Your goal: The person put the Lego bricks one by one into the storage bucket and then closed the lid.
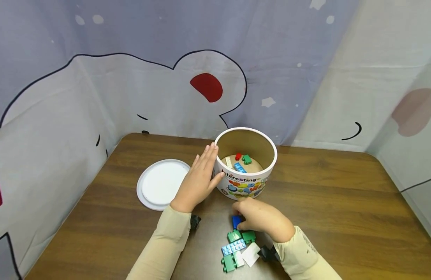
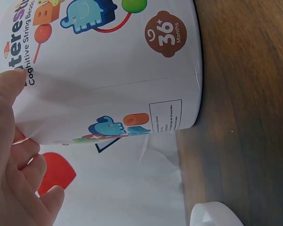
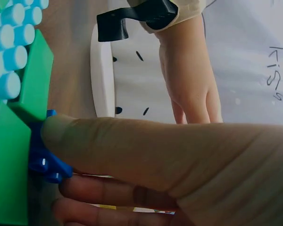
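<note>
On the table (image 1: 341, 217), the bucket (image 1: 241, 184) is standing toward the back, with several loose bricks (image 1: 240, 167) lying inside on its bottom, while the lid (image 1: 162, 182) is lying to its left. The left hand (image 1: 197, 179) is touching the left side of the bucket, between it and the lid. Before the bucket, the right hand (image 1: 262, 217) is pinching one brick (image 1: 236, 222), and just in front of this brick, a group of other bricks (image 1: 233, 247) is lying.

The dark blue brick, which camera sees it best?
The right wrist view: the dark blue brick is biggest there and its studs show, though the right hand covers part. The head view shows it small, partly hidden. The left wrist view doesn't show it.
</note>
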Motion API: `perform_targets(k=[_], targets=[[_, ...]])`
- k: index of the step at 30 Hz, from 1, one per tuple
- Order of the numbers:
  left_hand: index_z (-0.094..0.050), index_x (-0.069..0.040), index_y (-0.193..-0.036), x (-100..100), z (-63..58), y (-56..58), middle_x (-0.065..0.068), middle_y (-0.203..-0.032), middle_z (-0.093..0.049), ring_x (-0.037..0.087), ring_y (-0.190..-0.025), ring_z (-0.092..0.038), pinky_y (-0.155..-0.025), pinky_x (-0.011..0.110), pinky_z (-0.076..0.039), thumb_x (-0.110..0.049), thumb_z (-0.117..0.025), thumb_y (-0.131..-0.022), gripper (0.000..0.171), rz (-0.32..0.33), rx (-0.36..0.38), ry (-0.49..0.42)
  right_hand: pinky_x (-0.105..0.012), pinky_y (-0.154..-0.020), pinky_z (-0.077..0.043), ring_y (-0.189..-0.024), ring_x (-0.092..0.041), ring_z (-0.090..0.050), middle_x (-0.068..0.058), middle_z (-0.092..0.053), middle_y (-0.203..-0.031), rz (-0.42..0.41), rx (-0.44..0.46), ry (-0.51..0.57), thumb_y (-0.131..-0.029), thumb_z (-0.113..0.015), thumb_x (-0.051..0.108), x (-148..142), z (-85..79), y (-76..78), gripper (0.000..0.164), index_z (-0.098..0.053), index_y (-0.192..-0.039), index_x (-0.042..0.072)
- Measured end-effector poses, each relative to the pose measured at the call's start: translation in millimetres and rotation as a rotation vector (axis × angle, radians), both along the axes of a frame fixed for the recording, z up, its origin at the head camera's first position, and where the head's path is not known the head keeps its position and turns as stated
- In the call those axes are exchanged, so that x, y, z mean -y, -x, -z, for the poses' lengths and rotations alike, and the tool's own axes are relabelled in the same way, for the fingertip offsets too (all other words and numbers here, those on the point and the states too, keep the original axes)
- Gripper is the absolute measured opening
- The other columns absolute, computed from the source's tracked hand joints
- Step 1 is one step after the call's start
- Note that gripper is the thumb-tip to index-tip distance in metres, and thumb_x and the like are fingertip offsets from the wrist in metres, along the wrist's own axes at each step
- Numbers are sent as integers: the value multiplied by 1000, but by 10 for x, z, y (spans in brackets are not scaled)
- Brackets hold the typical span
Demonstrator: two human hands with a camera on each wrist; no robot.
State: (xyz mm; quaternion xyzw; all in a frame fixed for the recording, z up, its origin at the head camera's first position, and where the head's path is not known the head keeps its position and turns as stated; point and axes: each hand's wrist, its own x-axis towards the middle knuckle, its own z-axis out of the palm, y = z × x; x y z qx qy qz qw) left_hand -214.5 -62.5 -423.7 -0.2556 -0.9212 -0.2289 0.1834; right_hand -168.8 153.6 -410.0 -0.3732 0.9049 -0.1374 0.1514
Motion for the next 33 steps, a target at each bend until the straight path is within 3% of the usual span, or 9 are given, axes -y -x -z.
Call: perform_targets(k=[14,21,33], targets=[[-18,-6,-162,-28,-39,-3,11,-169,-16,23,-155,-13,-121,54,-24,-37,-58,-104,77,9,1,11,-29,-71,-52,-74,-9,-55,1,-62,-85,-19,-35,9,-78,-83,8,-22,11,9,16,-69,-85,7],[-19,-6,-162,-24,-41,-1,11,-168,-17,23,-155,-14,-121,54,-23,-37,-59,-104,78,2,7,9,-27,-67,-50,-72,-10,-52,0,-60,-85,-27,-75,28,-82,-82,10,-56,-68,22,16,-69,-89,5],[-21,-5,-162,-12,-27,-4,11,-168,-20,24,-154,-17,-119,55,-26,-36,-61,-103,78,-3,-4,4,-30,-76,-56,-81,-13,-59,-4,-63,-93,-41,-277,201,-84,-79,11,-146,-201,6,20,-71,-99,1]])
